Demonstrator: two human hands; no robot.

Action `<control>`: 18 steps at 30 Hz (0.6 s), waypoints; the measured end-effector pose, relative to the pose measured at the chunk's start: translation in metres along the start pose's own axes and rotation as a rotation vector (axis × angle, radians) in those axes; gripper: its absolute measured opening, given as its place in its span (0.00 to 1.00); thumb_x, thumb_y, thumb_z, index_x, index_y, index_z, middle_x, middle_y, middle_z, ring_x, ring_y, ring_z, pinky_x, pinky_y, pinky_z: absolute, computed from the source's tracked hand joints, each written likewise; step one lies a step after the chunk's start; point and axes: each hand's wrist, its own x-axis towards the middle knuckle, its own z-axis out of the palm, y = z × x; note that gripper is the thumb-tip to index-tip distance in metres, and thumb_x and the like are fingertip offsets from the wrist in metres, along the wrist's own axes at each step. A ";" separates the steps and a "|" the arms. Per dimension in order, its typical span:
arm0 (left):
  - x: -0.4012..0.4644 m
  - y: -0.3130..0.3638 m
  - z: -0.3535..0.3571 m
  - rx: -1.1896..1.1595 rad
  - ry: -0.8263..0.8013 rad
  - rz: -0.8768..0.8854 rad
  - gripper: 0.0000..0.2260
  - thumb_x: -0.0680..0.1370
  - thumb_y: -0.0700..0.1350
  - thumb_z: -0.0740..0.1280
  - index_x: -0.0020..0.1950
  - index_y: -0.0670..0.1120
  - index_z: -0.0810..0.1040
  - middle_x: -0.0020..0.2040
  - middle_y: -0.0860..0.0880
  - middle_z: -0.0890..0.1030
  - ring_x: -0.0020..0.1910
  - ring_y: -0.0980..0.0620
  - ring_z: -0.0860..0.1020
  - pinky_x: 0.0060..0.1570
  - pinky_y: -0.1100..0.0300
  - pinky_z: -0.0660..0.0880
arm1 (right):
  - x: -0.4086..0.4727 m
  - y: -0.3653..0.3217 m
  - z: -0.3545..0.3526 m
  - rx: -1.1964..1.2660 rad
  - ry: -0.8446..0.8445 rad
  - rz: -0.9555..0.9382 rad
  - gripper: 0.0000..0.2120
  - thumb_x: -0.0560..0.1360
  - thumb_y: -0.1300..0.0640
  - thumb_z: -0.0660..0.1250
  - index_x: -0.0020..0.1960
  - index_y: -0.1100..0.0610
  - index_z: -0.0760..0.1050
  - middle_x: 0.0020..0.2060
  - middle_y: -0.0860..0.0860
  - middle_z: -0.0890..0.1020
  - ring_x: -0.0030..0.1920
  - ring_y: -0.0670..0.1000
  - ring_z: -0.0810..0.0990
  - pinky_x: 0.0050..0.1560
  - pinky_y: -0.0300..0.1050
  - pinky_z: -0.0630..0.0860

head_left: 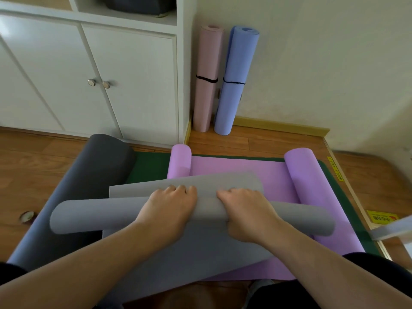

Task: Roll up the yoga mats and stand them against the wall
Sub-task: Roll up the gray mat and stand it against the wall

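Head view, looking down at a person's two bare forearms over a pale grey foam yoga mat, partly rolled into a tube. The tube's long axis runs left–right across the view, just in front of the knees; its unrolled tail spreads back toward the person.

Left hand and right hand sit side by side at the tube's middle, palms on top, fingers curled over its far side, gripping the roll. Both are equally near it.

A loose grey flap lies just beyond the fingers. Under the grey mat: a lilac mat w/ both ends curled, on a dark green mat. Left of the grey mat, a charcoal mat.

Beyond, standing against the cream wall: a pink rolled mat & a blue rolled mat, each w/ a black band, beside a white cupboard.

Rolling looks unfinished.
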 end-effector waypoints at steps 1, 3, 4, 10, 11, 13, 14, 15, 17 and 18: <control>0.002 -0.001 0.000 -0.014 -0.024 -0.011 0.15 0.76 0.44 0.67 0.60 0.49 0.68 0.56 0.50 0.79 0.55 0.45 0.80 0.44 0.52 0.70 | -0.001 -0.001 0.003 -0.013 0.035 -0.022 0.18 0.70 0.55 0.71 0.54 0.50 0.66 0.50 0.51 0.80 0.50 0.59 0.81 0.41 0.50 0.70; 0.006 -0.008 -0.001 -0.056 -0.075 -0.028 0.15 0.77 0.45 0.66 0.61 0.51 0.68 0.58 0.50 0.78 0.58 0.46 0.80 0.48 0.52 0.73 | -0.001 -0.001 0.009 -0.070 0.079 -0.045 0.25 0.64 0.53 0.77 0.56 0.51 0.68 0.47 0.50 0.80 0.46 0.58 0.81 0.39 0.50 0.70; 0.007 -0.012 -0.003 -0.077 -0.092 -0.030 0.14 0.77 0.46 0.66 0.61 0.52 0.68 0.59 0.51 0.79 0.58 0.46 0.80 0.50 0.52 0.74 | -0.001 -0.002 0.010 -0.085 0.072 -0.035 0.30 0.60 0.53 0.80 0.56 0.52 0.69 0.45 0.50 0.80 0.43 0.57 0.81 0.37 0.50 0.70; 0.001 -0.013 -0.001 -0.066 0.044 0.030 0.15 0.75 0.52 0.72 0.58 0.53 0.73 0.54 0.53 0.81 0.52 0.48 0.81 0.47 0.52 0.79 | 0.001 -0.003 0.001 -0.112 0.036 -0.035 0.19 0.71 0.57 0.72 0.57 0.52 0.67 0.51 0.52 0.81 0.50 0.60 0.83 0.40 0.50 0.69; 0.000 -0.012 0.000 -0.046 0.059 0.023 0.17 0.72 0.52 0.75 0.57 0.51 0.75 0.52 0.52 0.82 0.49 0.48 0.82 0.45 0.52 0.81 | 0.001 -0.002 0.000 -0.067 0.025 -0.017 0.17 0.71 0.56 0.71 0.56 0.51 0.67 0.52 0.52 0.81 0.51 0.60 0.83 0.41 0.50 0.70; 0.000 -0.008 0.000 -0.015 0.056 0.006 0.18 0.71 0.49 0.76 0.58 0.50 0.75 0.52 0.50 0.83 0.49 0.47 0.83 0.46 0.50 0.82 | 0.001 -0.001 -0.003 -0.026 0.002 0.001 0.16 0.72 0.56 0.70 0.53 0.50 0.66 0.53 0.52 0.81 0.52 0.60 0.83 0.42 0.51 0.70; 0.000 -0.006 -0.001 -0.008 0.040 0.009 0.17 0.74 0.48 0.73 0.60 0.50 0.73 0.55 0.50 0.82 0.53 0.47 0.82 0.49 0.50 0.81 | 0.001 0.000 -0.001 -0.016 0.017 -0.001 0.16 0.72 0.56 0.70 0.54 0.50 0.65 0.53 0.52 0.81 0.52 0.60 0.82 0.42 0.51 0.70; 0.001 -0.006 0.001 -0.008 0.022 0.010 0.17 0.76 0.46 0.70 0.63 0.50 0.71 0.58 0.50 0.81 0.56 0.47 0.81 0.52 0.51 0.81 | 0.001 0.000 0.001 -0.015 0.044 -0.009 0.17 0.72 0.55 0.71 0.55 0.50 0.66 0.52 0.52 0.81 0.52 0.60 0.82 0.42 0.51 0.70; 0.004 -0.008 0.000 -0.014 0.005 -0.001 0.16 0.78 0.46 0.67 0.64 0.50 0.69 0.61 0.50 0.78 0.59 0.47 0.79 0.53 0.52 0.79 | 0.001 -0.001 0.006 -0.076 0.082 -0.047 0.23 0.69 0.53 0.76 0.59 0.52 0.69 0.50 0.52 0.82 0.48 0.59 0.82 0.41 0.52 0.71; 0.006 -0.010 -0.001 -0.029 0.006 -0.005 0.15 0.78 0.46 0.67 0.63 0.50 0.69 0.61 0.50 0.78 0.59 0.48 0.79 0.53 0.53 0.79 | 0.002 0.000 0.008 -0.107 0.103 -0.049 0.29 0.64 0.52 0.80 0.58 0.53 0.70 0.47 0.52 0.82 0.45 0.59 0.83 0.39 0.51 0.72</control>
